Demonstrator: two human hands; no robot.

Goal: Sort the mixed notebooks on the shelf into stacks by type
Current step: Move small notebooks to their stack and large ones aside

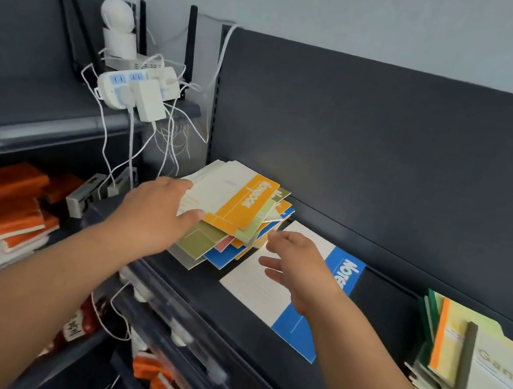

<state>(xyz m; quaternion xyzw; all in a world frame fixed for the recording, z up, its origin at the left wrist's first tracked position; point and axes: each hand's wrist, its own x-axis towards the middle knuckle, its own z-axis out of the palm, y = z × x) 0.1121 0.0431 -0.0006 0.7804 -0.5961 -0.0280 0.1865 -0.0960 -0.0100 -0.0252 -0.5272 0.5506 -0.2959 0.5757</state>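
Left hand: grip spread, straight fingers and thumb resting on the left end of the mixed notebook pile on the shelf. Right hand: grip spread, holding nothing, above the blue-and-white notebook lying flat beside the pile; contact cannot be told.

The right hand hides part of the blue notebook; the far-right stack is cut off.
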